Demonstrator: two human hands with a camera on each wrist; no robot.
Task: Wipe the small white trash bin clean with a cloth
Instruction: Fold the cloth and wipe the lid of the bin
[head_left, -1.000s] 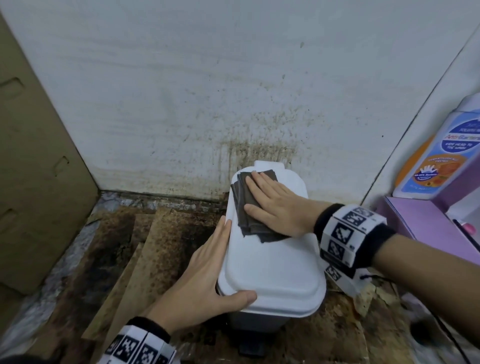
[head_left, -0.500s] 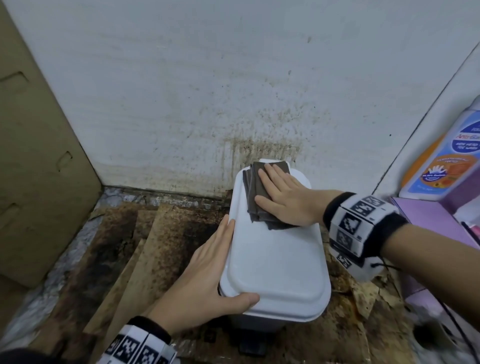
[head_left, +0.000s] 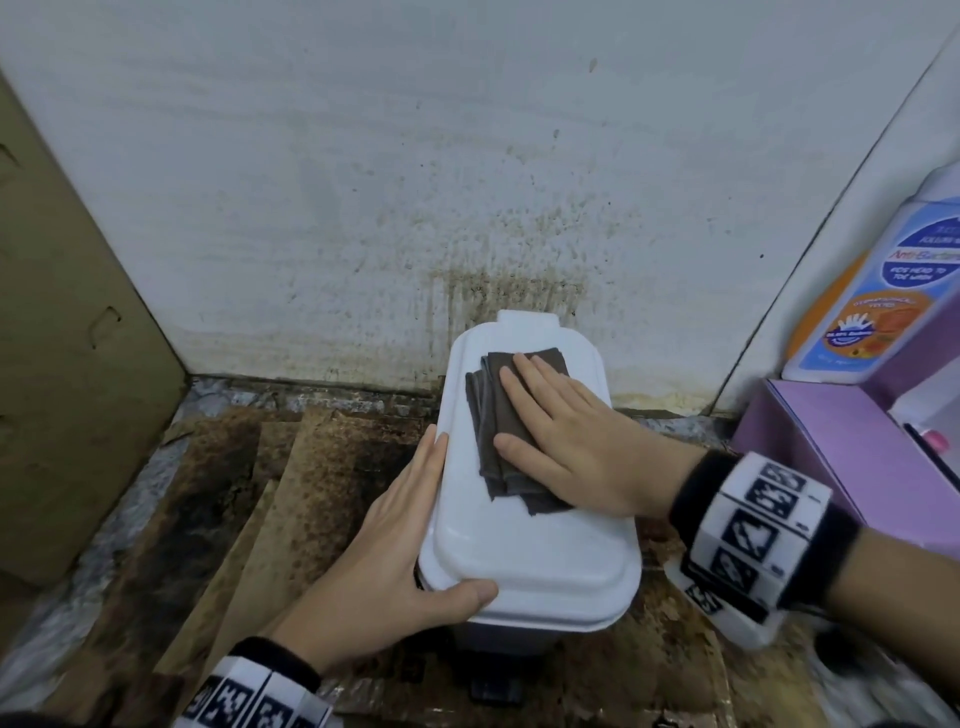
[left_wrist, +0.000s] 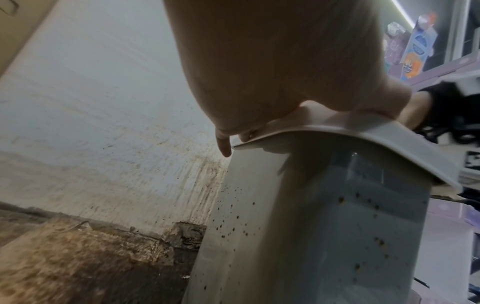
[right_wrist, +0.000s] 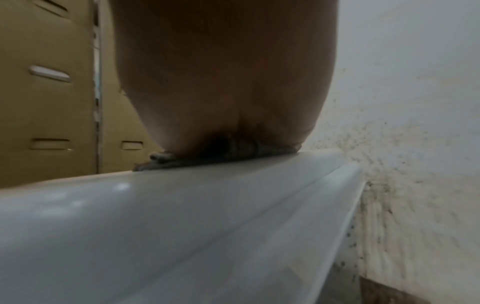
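bin: small white plastic trash bin (head_left: 524, 551) with closed rectangular lid, standing on the floor right against the stained white wall (head_left: 415, 182); dark pedal at its front base; brown specks over its side (left_wrist: 324, 226) in the left wrist view
cloth: folded dark grey cloth (head_left: 493, 426) lying flat on the far half of the lid, left of centre; seen edge-on (right_wrist: 182, 160) in the right wrist view
right hand: right hand (head_left: 566, 441) flat on top of the cloth, fingers straight and together, pointing toward the wall, palm pressing cloth to lid; not curled round it
left hand: left hand (head_left: 384, 561) against the bin's left side, fingers straight along the lid edge, thumb lying across the near left lid corner; bracing the bin, open-fingered; fingertips on the lid rim in the left wrist view (left_wrist: 285, 72)
wrists: black bands with black-and-white marker blocks on both
floor: dirty brown stained cardboard sheets (head_left: 234, 519) left of and under the bin
left side: brown cardboard box (head_left: 67, 364) standing by the wall
right side: purple box (head_left: 831, 452) just beside the bin, white bottle with blue and orange label (head_left: 883, 291) behind it
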